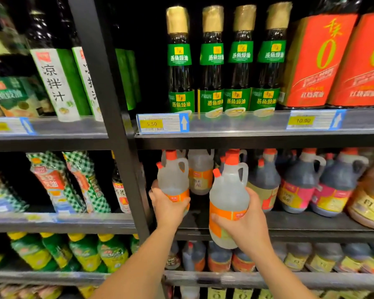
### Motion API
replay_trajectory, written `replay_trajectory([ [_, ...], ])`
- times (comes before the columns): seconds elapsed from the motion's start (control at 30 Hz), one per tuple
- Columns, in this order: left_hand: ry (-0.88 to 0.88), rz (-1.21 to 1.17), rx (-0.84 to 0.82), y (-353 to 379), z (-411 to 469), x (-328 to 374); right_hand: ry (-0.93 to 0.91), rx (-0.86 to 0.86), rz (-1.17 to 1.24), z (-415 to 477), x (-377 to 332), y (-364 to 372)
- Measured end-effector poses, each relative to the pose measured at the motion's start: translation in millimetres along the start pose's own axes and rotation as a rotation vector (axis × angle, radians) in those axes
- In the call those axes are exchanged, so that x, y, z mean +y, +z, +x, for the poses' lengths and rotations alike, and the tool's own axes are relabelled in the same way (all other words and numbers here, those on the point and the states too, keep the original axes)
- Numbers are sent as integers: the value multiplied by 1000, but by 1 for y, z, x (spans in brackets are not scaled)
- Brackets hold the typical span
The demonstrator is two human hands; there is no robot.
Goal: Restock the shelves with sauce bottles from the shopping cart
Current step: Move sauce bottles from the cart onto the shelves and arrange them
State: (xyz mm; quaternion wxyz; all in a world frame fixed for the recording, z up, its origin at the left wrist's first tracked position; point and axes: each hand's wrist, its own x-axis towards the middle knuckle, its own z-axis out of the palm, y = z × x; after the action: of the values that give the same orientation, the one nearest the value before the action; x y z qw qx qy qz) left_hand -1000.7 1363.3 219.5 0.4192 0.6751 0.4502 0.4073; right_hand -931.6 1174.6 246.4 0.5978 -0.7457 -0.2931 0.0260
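Jugs, clear plastic, two, each with a moulded loop handle, an orange screw cap and an orange paper label.

The left hand is curling its fingers round the lower body of the left jug, which is sitting upright at the left end of the middle shelf, just beside the black metal upright. The hand is hiding its base, so contact with the shelf is not showing.

The right hand is wrapping round the label band of the right jug, which is leaning slightly in front of the shelf edge, with its base hanging below the lip.

A third clear jug is standing behind them, its cap cut off by the shelf above. Dark-filled jugs of the same shape are lining up to the right. Tall glossy bottles with gold foil necks are standing above a yellow price tag reading 5.50. Labels at the frame edges are blurring beyond reading.
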Motion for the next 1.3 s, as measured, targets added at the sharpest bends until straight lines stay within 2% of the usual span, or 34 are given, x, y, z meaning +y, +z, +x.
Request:
replay_trajectory([
  [0.27,-114,11,28,7,10,5,8,-9,9,1,-1,6],
  [0.43,-46,-31,44,6,10,1,8,-6,-1,-1,-2,7],
  [0.6,-108,8,38,0,4,7,-2,5,-13,-7,-7,9],
  [0.77,-149,99,-113,-14,-11,6,-23,12,-42,-13,-12,11],
  [0.97,106,45,-359,-52,-46,3,-49,50,-53,-12,-26,19],
  [1.07,184,95,-425,-78,-63,6,-84,84,-84,-9,-26,27],
  [1.17,220,194,-380,-106,-74,8,-75,87,-83,-4,-22,39],
  [1.3,255,161,-145,-140,-78,5,-44,157,-53,2,-14,60],
])
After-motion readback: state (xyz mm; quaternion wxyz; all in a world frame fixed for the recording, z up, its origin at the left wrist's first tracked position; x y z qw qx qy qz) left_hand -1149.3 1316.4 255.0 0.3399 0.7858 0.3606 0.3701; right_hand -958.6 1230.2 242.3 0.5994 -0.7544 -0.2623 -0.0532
